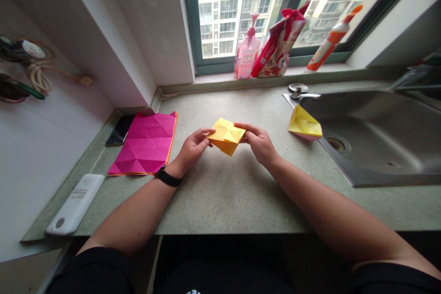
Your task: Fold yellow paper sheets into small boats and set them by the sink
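A small piece of folded yellow origami paper is held above the counter, with a raised flap on its upper face and a darker orange-yellow layer below. My left hand pinches its left corner between thumb and fingers. On the opposite corner, my right hand grips the paper, its index finger along the top edge. To the right, a folded yellow paper shape with a pinkish underside rests by the sink's edge. Left of my hands lies a stack of creased magenta paper with orange edges showing.
A white device and a dark phone lie on the left of the counter. The steel sink is at right. A pink pump bottle, a red bag and an orange-white bottle stand on the sill.
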`<action>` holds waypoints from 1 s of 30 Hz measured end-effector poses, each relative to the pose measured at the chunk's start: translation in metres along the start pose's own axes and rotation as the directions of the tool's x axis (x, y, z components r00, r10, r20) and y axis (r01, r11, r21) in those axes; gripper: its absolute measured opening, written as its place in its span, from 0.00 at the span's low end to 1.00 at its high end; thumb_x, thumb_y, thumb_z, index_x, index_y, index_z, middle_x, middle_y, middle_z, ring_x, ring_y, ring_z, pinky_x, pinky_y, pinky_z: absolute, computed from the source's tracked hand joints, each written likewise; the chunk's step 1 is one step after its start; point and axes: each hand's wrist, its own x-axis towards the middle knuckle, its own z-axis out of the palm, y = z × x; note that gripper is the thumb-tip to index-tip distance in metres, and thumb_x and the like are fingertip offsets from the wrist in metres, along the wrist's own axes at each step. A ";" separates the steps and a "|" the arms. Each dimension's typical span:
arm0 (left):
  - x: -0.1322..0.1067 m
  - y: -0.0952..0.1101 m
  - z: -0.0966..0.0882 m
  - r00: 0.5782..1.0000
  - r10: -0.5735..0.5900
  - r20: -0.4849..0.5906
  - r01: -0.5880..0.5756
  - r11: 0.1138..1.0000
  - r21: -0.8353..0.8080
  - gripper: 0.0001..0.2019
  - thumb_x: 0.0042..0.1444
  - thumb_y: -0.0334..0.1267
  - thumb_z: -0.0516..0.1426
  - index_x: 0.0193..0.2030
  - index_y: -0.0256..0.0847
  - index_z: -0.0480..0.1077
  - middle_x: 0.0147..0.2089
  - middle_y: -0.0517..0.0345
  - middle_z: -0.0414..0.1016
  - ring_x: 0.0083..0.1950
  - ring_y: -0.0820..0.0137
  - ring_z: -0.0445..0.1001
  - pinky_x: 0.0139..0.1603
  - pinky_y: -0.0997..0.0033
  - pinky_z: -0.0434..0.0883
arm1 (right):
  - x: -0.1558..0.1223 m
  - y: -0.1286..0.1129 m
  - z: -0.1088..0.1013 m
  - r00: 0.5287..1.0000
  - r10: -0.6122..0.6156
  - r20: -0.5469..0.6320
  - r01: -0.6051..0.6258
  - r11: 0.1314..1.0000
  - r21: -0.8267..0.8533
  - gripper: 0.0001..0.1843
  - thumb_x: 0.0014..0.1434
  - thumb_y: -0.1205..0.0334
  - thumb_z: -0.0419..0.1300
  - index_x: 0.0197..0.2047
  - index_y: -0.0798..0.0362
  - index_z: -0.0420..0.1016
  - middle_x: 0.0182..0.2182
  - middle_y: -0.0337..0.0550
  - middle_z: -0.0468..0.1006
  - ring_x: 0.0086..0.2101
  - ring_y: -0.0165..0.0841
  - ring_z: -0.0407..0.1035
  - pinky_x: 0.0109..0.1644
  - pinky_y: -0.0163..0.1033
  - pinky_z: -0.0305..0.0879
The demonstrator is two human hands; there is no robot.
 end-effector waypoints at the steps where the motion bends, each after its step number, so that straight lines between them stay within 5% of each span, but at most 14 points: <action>1: 0.000 0.000 -0.001 1.000 -0.010 0.003 0.010 1.000 -0.019 0.15 0.65 0.38 0.61 0.57 0.41 0.78 0.54 0.48 0.83 0.46 0.67 0.82 0.49 0.65 0.81 | 0.001 -0.001 -0.001 1.000 0.014 0.013 -0.015 0.998 0.057 0.20 0.60 0.57 0.58 0.52 0.46 0.85 0.50 0.44 0.87 0.46 0.43 0.82 0.51 0.53 0.82; 7: 0.001 0.001 -0.005 0.999 -0.037 0.014 0.037 0.998 -0.041 0.15 0.64 0.40 0.61 0.56 0.41 0.77 0.57 0.48 0.82 0.53 0.62 0.82 0.56 0.61 0.81 | 0.006 -0.001 -0.007 0.997 0.049 0.057 -0.058 0.985 0.164 0.15 0.65 0.47 0.60 0.43 0.47 0.82 0.48 0.48 0.86 0.48 0.46 0.81 0.52 0.56 0.82; 11: 0.002 -0.001 -0.002 0.994 -0.106 -0.024 0.105 0.994 -0.009 0.15 0.66 0.47 0.62 0.52 0.40 0.78 0.49 0.50 0.83 0.48 0.65 0.81 0.51 0.65 0.79 | 0.005 0.001 -0.005 0.999 0.025 0.028 -0.026 1.000 0.011 0.19 0.62 0.41 0.67 0.43 0.48 0.82 0.42 0.45 0.84 0.43 0.41 0.78 0.45 0.47 0.79; 19: 0.003 -0.006 -0.003 0.984 -0.132 -0.122 0.158 0.960 0.232 0.11 0.65 0.42 0.61 0.50 0.41 0.79 0.45 0.53 0.84 0.43 0.65 0.80 0.44 0.67 0.75 | 0.004 0.007 -0.010 0.990 -0.015 0.139 0.059 0.946 -0.317 0.24 0.63 0.44 0.65 0.56 0.49 0.80 0.27 0.35 0.76 0.28 0.34 0.69 0.34 0.41 0.66; 24: 0.000 0.003 -0.004 0.998 -0.062 -0.024 0.064 0.803 0.592 0.09 0.68 0.37 0.60 0.50 0.43 0.82 0.46 0.54 0.85 0.45 0.62 0.81 0.54 0.58 0.76 | 0.003 0.004 -0.014 0.989 -0.057 0.133 0.121 0.831 -0.543 0.19 0.66 0.51 0.62 0.55 0.49 0.79 0.29 0.38 0.80 0.29 0.35 0.71 0.38 0.42 0.65; 30: -0.006 0.008 -0.002 0.991 0.092 0.093 -0.129 0.577 0.806 0.09 0.70 0.37 0.61 0.50 0.44 0.83 0.59 0.47 0.79 0.64 0.53 0.76 0.69 0.46 0.71 | 0.000 0.000 -0.012 0.978 -0.082 0.191 0.194 0.691 -0.697 0.12 0.68 0.56 0.61 0.50 0.48 0.81 0.30 0.39 0.82 0.29 0.35 0.72 0.37 0.41 0.63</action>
